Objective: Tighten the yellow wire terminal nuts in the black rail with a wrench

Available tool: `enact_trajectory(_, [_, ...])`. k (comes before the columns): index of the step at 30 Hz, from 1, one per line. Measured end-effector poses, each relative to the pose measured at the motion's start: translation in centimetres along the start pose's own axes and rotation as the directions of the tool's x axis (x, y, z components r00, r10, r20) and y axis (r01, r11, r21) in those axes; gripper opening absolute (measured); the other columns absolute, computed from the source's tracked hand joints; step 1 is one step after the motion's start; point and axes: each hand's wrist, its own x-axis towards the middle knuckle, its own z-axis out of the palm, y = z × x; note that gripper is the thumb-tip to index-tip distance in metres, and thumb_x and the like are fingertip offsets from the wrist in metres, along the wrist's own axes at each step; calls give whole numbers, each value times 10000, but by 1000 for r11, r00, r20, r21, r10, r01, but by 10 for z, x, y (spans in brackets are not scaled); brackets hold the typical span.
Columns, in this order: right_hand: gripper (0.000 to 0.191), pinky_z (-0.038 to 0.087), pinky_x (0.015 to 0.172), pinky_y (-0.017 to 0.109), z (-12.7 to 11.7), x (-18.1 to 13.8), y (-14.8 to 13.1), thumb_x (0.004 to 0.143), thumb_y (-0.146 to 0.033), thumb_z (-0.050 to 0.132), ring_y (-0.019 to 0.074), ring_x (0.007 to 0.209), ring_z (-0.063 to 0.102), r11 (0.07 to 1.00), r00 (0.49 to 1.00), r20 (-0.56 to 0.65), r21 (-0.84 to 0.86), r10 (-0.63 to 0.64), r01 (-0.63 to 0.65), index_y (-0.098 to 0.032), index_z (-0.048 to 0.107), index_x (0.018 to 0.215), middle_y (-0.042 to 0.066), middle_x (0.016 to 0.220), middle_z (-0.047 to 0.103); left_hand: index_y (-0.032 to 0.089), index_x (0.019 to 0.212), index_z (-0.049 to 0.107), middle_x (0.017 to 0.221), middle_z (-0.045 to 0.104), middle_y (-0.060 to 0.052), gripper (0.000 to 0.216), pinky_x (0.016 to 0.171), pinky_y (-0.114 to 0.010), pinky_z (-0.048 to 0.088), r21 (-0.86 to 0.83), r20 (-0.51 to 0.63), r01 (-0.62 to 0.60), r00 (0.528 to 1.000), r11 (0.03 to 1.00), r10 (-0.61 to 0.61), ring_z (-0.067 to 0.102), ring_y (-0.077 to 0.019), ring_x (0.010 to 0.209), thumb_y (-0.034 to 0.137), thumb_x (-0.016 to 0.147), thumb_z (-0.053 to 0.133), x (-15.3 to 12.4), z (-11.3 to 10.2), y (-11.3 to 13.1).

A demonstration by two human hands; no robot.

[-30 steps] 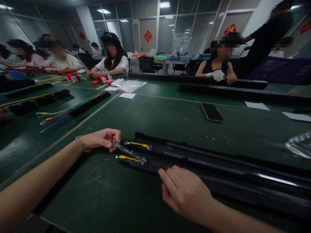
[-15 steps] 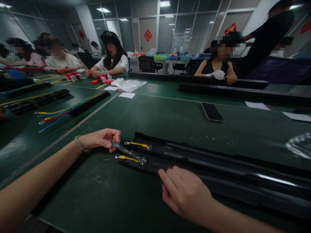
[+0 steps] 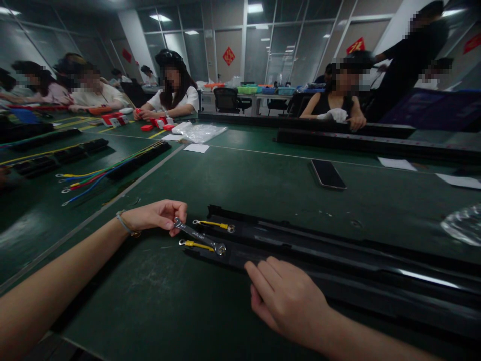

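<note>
A combination wrench (image 3: 197, 233) is held at its open end by the closed fingers and thumb of my left hand (image 3: 167, 214). Its ring end sits around a fastener at the inner end of a short yellow wire (image 3: 199, 245) with a ring lug. That wire lies in the nearer of two long black channels (image 3: 248, 256). Bent over this channel's near edge is my right hand (image 3: 287, 301), fingers closed on it. In the farther black channel (image 3: 259, 231), a second yellow wire (image 3: 212, 223) is fastened with its lug toward the left.
A phone (image 3: 327, 174) lies beyond the channels on the green table (image 3: 240, 175). Wire bundles with lugs (image 3: 90, 183) are at left. A clear plastic bag (image 3: 205, 133) and white papers (image 3: 397, 164) lie farther back. Several people sit across the table.
Both hands, the wrench and the channels stay in practically the same place. In the background, the standing person at the right has shifted slightly.
</note>
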Motion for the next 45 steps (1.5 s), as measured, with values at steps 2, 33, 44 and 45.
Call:
enact_trajectory(2, [324,414,577,285,0,0,0,720,-171,451,166,683,514,1000,1000,3,6,-2,2,-85,551,1016,59,743,589,131,795,541,720,579,-7,275,501,-165,427,1,-3,4,1000,1000,-4,546,-98,582,242,622,724,0,0,0])
enact_trajectory(33, [319,418,565,284,-1,0,0,717,-169,452,166,676,518,1000,1000,-9,5,-2,3,-80,561,1003,59,734,591,132,775,536,694,577,-7,294,501,-179,433,22,41,19,999,1000,-20,539,-106,580,257,601,738,-1,2,2])
enact_trajectory(44, [319,413,567,283,-1,1,0,721,-171,446,159,666,506,1000,1000,-2,4,-1,1,-82,559,1005,59,725,582,130,791,545,712,583,-13,279,502,-175,433,12,-27,-2,1000,1000,2,544,-102,576,256,617,724,0,1,-1])
enact_trajectory(45, [319,413,568,283,-1,1,0,720,-170,447,160,666,505,1000,1000,3,6,1,-1,-83,558,1006,58,726,580,128,803,549,714,584,-12,271,507,-172,432,7,-30,-6,1000,1000,7,543,-98,577,248,628,718,1,0,-2])
